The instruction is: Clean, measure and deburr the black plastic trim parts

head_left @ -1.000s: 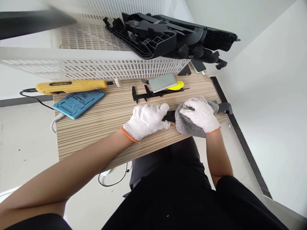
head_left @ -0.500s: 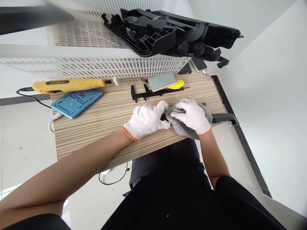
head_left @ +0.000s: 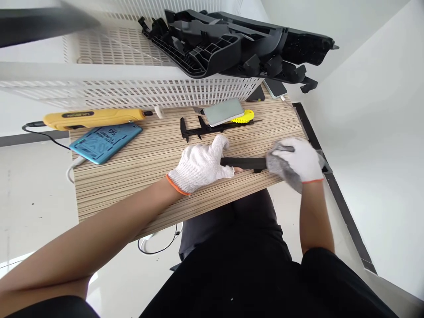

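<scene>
A long black plastic trim piece (head_left: 245,163) lies across the front right of the wood-grain table. My left hand (head_left: 202,161), in a white knitted glove with an orange cuff, grips its left end between thumb and fingers; one bare fingertip shows past the glove. Wrapped over the piece farther right is a grey cloth (head_left: 287,171), held in my gloved right hand (head_left: 298,158). The cloth and right hand are slightly blurred. The piece's right end is mostly covered by cloth and hand.
Behind my hands lie a black caliper (head_left: 200,129), a grey-green block (head_left: 224,112) and a yellow-handled cutter (head_left: 244,116). To the left are a yellow corded tool (head_left: 94,118) and a blue box (head_left: 106,142). A white basket (head_left: 139,90) bears several black plastic parts (head_left: 238,46).
My right hand and the cloth have slid right along the black piece, away from my left hand, baring its middle. My left hand has stayed nearly in place.
</scene>
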{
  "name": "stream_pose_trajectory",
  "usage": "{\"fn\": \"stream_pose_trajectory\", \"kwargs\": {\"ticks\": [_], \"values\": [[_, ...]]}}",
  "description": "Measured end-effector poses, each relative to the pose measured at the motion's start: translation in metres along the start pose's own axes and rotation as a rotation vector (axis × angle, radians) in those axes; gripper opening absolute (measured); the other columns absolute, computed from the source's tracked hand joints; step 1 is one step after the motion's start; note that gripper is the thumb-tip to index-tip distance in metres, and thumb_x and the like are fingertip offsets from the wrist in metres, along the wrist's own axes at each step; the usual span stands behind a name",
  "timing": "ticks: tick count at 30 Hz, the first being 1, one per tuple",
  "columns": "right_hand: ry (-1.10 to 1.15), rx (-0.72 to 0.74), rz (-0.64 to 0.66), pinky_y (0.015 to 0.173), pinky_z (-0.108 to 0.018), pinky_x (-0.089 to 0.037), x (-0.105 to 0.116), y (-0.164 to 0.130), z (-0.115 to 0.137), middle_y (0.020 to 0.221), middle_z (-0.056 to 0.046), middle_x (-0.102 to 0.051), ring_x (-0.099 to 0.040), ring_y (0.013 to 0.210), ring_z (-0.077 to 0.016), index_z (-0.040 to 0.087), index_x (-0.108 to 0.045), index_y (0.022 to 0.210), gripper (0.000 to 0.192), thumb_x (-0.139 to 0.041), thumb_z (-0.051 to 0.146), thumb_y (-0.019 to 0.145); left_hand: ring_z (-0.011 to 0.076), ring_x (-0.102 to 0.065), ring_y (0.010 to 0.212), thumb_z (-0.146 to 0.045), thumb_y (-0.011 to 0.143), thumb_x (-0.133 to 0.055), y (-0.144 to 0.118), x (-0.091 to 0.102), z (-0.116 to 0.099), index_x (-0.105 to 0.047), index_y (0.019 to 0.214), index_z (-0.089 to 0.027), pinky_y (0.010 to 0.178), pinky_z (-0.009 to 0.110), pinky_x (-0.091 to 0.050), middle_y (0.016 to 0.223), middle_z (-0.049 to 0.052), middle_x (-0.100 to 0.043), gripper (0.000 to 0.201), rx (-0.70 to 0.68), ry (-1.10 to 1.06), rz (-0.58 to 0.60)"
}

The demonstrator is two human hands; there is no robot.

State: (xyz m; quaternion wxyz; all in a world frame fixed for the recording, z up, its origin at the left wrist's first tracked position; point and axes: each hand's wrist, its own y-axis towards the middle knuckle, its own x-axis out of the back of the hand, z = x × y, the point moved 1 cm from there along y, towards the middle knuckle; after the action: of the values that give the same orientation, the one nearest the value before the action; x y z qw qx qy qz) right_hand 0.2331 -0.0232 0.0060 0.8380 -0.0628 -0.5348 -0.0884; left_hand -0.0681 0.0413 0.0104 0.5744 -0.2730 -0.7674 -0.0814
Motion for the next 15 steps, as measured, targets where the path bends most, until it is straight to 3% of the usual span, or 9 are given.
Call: {"fn": "stream_pose_trajectory", "kwargs": {"ticks": [4,6,8,15], "values": [[-0.075,-0.422,-0.280,0.093,-0.045,-0.047,0.025,-0.012,-0.067,0.100,-0.007,-0.077,-0.066,0.099,-0.0283,0.026,-0.082,0.098,0.033,-0.072,0.055,0.085,0.0288,-0.073,0.080,-0.073,0.081,-0.068,-0.001,0.002,-0.002,-0.051,0.127,-0.026,0.073,0.036,-0.050,0.091,0.004,-0.075,0.068,0.008,0.004,0.044],[-0.054,-0.625,-0.371,0.087,-0.044,-0.047,0.030,-0.018,-0.085,0.093,-0.009,-0.076,-0.067,0.094,-0.0286,0.025,-0.083,0.097,0.040,-0.066,0.060,0.088,0.0278,-0.073,0.079,-0.072,0.082,-0.068,-0.002,0.002,-0.003,-0.051,0.126,-0.027,0.073,0.035,-0.050,0.090,0.003,-0.074,0.065,0.011,0.004,0.059],[-0.045,-0.740,-0.437,0.086,-0.046,-0.047,0.029,-0.024,-0.093,0.091,-0.013,-0.075,-0.067,0.093,-0.0308,0.023,-0.082,0.096,0.047,-0.060,0.063,0.091,0.0282,-0.072,0.078,-0.074,0.082,-0.066,-0.003,0.001,-0.004,-0.051,0.127,-0.028,0.073,0.036,-0.050,0.088,0.003,-0.073,0.066,0.013,0.004,0.064],[-0.043,-0.495,-0.721,0.102,-0.054,-0.048,-0.004,-0.043,-0.107,0.107,-0.013,-0.075,-0.067,0.108,-0.0330,0.022,-0.077,0.109,0.053,-0.043,0.062,0.101,0.0324,-0.073,0.082,-0.081,0.085,-0.057,0.000,0.003,0.000,-0.053,0.130,-0.027,0.074,0.040,-0.052,0.099,0.007,-0.076,0.071,0.006,0.002,0.090]]}}
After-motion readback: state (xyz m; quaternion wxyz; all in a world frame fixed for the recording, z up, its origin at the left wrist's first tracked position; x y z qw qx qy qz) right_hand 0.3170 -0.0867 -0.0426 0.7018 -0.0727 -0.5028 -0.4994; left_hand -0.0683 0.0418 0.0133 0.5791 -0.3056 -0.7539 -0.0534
